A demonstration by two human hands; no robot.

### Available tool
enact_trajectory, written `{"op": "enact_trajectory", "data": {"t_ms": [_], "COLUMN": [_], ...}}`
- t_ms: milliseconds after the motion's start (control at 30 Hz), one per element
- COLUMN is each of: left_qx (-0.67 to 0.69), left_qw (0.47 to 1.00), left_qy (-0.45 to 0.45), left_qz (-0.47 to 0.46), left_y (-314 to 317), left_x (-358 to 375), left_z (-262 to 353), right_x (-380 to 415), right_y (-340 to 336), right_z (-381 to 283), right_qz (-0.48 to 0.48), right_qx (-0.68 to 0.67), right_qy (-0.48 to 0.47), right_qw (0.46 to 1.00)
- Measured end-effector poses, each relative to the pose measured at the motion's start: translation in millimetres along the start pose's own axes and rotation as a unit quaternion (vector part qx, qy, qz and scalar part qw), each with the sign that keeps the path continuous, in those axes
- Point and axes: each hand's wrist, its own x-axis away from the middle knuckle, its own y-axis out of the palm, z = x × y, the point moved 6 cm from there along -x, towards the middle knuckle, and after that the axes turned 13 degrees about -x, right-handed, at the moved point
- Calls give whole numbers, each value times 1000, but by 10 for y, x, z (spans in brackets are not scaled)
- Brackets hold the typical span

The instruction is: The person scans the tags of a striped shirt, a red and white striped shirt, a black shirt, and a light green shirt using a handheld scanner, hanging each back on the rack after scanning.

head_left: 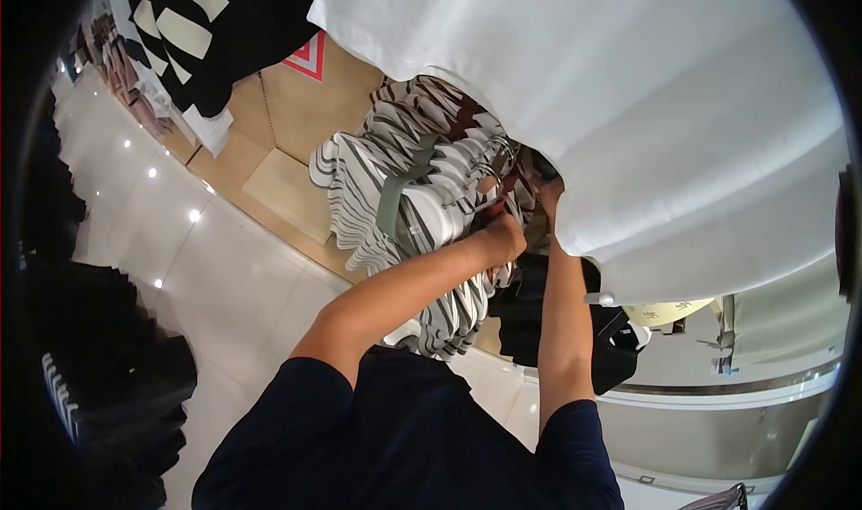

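Observation:
Striped knit shirts (359,173) in white, grey and dark red hang closely packed on a rack in front of me. Their metal hanger hooks (489,164) bunch together at the top. My left hand (505,233) is bent in among these hooks and collars, its fingers curled and mostly hidden. What it grips, I cannot make out. Just right of it, my right hand (549,192) reaches into the dark gap beside the hangers, under the edge of a white shirt (611,124). Its fingers are largely out of sight.
The big white shirt hangs close at the upper right. A black garment with cream print (202,34) hangs upper left. Dark clothes (117,357) stand along the left. A wooden platform (287,187) edges the glossy tiled floor (224,303). Black garments (575,330) hang right of the rack.

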Motion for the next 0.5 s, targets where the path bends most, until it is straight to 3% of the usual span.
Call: {"op": "enact_trajectory", "data": {"t_ms": [100,233,267,367,433,500], "left_qx": [4,36,55,41,149,190], "left_qw": [996,993,996,992,984,971], "left_qy": [-40,-20,-13,-18,-52,-65], "left_qz": [85,112,67,116,85,128], "left_y": [170,113,176,-17,-107,-49], "left_x": [1,36,9,75,116,95], "left_z": [-11,-28,-25,-48,-106,-135], "right_x": [-134,-160,-156,-82,-7,75], "right_y": [384,587,609,631,547,382], "right_z": [365,598,635,660,644,643], "right_qz": [-27,-40,-36,-12,12,39], "right_qx": [29,31,27,8,-14,-42], "right_qy": [28,45,44,31,21,10], "right_qw": [999,998,998,999,1000,998]}}
